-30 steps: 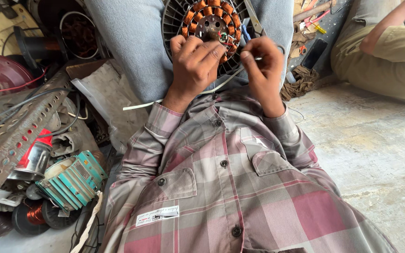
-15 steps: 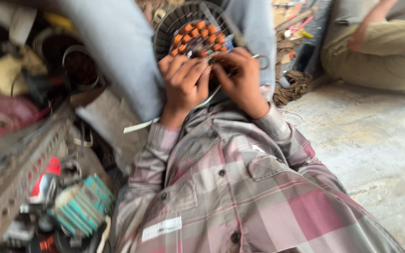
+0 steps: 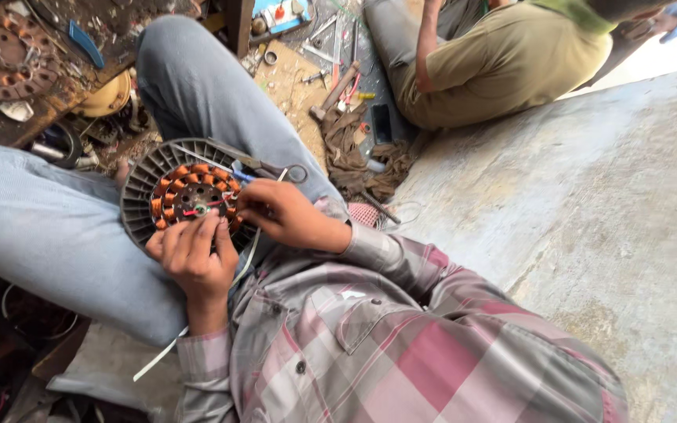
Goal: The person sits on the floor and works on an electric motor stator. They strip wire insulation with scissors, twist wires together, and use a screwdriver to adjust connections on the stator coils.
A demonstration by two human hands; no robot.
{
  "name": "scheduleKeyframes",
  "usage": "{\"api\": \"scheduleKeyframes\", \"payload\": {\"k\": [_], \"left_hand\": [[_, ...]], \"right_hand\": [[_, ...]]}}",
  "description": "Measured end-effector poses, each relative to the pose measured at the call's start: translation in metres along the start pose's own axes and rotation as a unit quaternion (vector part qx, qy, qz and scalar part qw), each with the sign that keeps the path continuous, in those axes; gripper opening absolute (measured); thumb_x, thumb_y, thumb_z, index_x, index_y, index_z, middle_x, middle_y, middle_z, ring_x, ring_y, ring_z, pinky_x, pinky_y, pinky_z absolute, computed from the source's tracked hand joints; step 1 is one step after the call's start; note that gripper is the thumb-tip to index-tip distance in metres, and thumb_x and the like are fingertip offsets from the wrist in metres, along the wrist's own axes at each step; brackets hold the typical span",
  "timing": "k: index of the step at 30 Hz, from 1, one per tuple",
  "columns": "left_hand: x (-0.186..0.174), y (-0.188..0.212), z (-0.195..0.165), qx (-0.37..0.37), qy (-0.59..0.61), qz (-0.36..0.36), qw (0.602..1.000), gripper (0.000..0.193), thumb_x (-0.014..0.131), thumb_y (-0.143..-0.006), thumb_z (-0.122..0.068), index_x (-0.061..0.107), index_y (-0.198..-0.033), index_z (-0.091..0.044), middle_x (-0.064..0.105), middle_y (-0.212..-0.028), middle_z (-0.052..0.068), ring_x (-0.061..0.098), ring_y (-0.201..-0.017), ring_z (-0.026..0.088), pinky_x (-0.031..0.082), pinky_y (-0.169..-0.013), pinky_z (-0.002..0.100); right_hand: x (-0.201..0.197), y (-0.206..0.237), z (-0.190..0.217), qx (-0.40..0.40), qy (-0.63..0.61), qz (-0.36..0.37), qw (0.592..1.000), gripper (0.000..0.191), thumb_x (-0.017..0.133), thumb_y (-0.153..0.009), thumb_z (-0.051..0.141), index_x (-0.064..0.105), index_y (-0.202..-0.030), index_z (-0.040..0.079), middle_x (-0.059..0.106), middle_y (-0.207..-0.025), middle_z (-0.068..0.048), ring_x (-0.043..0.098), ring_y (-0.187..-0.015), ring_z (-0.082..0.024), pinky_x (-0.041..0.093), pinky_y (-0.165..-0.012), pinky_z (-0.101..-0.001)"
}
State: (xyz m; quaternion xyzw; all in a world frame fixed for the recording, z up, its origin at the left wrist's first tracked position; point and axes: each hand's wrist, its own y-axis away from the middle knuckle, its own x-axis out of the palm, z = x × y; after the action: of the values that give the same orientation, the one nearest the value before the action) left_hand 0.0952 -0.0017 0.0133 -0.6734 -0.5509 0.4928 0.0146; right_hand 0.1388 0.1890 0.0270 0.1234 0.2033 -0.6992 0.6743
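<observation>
A round grey fan motor stator with copper windings rests in my lap between my jeans-clad legs. My left hand grips its near rim, fingers laid over the windings. My right hand sits at the stator's right edge, fingers pinched on thin wires there. Scissors lie across the stator's far right rim. A white sleeve or cable trails down from under my hands.
Another person in an olive shirt sits at the upper right on the concrete floor. A hammer, tools and rags lie between us. A second copper-wound stator sits on the bench at upper left.
The view has swung right and turned, so the stator now sits at left centre. Both hands stay on the stator; the clutter of parts at left has left the view.
</observation>
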Motion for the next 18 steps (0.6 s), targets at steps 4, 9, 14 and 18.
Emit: {"api": "scheduleKeyframes", "payload": {"k": [4, 9, 14, 18], "left_hand": [[-0.009, -0.001, 0.001, -0.006, -0.043, 0.037, 0.998, 0.006, 0.080, -0.100, -0.012, 0.074, -0.100, -0.013, 0.073, -0.096, 0.004, 0.068, -0.098, 0.024, 0.043, -0.107, 0.044], [-0.017, -0.001, 0.010, -0.005, 0.008, -0.008, 1.000, 0.016, 0.079, -0.097, -0.011, 0.078, -0.112, -0.015, 0.076, -0.102, -0.001, 0.063, -0.090, 0.017, 0.037, -0.091, 0.040], [-0.018, 0.001, 0.014, -0.001, -0.001, -0.007, 1.000, 0.022, 0.077, -0.095, -0.012, 0.080, -0.116, -0.015, 0.072, -0.104, -0.003, 0.060, -0.087, 0.015, 0.035, -0.087, 0.039], [-0.018, 0.004, 0.015, 0.019, -0.023, 0.005, 1.000, 0.019, 0.076, -0.096, -0.014, 0.080, -0.114, -0.014, 0.070, -0.107, -0.003, 0.058, -0.087, 0.015, 0.035, -0.087, 0.040]], "right_hand": [[0.006, 0.010, -0.004, 0.081, -0.079, -0.011, 0.994, 0.011, 0.070, -0.093, 0.002, 0.068, -0.104, 0.003, 0.072, -0.094, -0.009, 0.072, -0.084, -0.018, 0.057, -0.074, -0.0292], [0.015, 0.012, -0.008, 0.044, -0.136, 0.008, 0.990, 0.005, 0.062, -0.101, -0.003, 0.063, -0.106, -0.003, 0.071, -0.102, -0.009, 0.068, -0.094, -0.013, 0.055, -0.086, -0.0270], [0.017, 0.012, -0.012, 0.059, -0.173, 0.023, 0.983, 0.002, 0.060, -0.106, -0.003, 0.058, -0.108, -0.003, 0.072, -0.108, -0.009, 0.067, -0.100, -0.011, 0.055, -0.091, -0.0254], [0.015, 0.009, -0.003, 0.014, -0.074, 0.025, 0.997, 0.004, 0.060, -0.103, -0.006, 0.061, -0.106, -0.003, 0.073, -0.105, -0.011, 0.067, -0.090, -0.016, 0.053, -0.083, -0.0265]]}}
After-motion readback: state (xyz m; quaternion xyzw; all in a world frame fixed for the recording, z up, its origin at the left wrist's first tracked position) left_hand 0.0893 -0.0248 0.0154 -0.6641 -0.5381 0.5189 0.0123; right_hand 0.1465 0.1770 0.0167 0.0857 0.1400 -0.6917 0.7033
